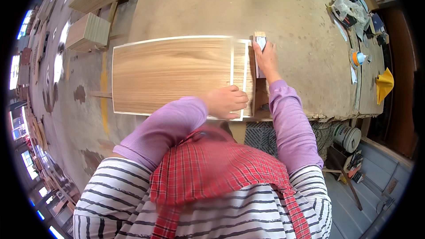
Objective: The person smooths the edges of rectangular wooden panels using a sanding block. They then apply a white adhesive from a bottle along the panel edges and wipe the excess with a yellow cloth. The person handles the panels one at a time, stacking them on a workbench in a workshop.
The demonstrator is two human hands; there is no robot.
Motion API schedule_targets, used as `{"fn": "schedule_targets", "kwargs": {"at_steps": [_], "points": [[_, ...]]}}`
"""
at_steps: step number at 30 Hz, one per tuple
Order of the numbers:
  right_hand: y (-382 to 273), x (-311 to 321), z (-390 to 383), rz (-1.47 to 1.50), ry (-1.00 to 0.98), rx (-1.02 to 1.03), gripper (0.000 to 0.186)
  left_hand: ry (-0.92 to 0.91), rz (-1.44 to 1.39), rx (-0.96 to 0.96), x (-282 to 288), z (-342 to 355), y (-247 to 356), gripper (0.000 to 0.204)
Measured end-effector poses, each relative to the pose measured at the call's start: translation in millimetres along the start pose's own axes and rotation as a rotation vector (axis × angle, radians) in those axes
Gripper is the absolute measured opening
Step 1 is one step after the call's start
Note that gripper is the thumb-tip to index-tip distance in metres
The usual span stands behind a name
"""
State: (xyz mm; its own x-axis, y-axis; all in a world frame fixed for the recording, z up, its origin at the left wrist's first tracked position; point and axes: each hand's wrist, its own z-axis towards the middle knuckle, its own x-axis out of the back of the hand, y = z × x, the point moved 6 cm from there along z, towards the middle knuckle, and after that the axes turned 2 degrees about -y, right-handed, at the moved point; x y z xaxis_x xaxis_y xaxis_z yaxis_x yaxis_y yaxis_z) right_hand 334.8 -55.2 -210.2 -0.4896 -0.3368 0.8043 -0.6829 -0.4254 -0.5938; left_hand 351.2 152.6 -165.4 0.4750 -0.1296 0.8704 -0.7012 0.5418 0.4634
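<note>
A wood-grain panel [172, 75] with white edges lies across the near left part of the workbench. Beyond its right end shows the white edge of another board [246, 62] beneath it. My left hand [226, 102] rests on the panel's near right corner, fingers curled, thumb side toward the near edge. At the boards' right end, my right hand [268, 59] grips a sanding block [260, 36], a narrow wooden piece with a pale grey sheet on it. The block stands lengthwise along that end. My palm hides part of it.
Stacked boards [88, 31] stand beyond the bench's left side. On the right lie a tape roll [355, 58], a yellow cloth [384, 86] and a clear plastic bag [352, 9]. A white bucket [347, 138] sits below the bench's near right edge.
</note>
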Motion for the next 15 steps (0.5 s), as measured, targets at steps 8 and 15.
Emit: {"fn": "schedule_targets", "kwargs": {"at_steps": [8, 15], "points": [[-24, 12, -12, -0.054, 0.090, 0.005, 0.048, -0.048, 0.001, -0.002, -1, 1, -1, 0.029], [1, 26, -135, -0.059, 0.008, -0.070, 0.043, -0.033, 0.083, -0.012, 3, 3, 1, 0.029]]}}
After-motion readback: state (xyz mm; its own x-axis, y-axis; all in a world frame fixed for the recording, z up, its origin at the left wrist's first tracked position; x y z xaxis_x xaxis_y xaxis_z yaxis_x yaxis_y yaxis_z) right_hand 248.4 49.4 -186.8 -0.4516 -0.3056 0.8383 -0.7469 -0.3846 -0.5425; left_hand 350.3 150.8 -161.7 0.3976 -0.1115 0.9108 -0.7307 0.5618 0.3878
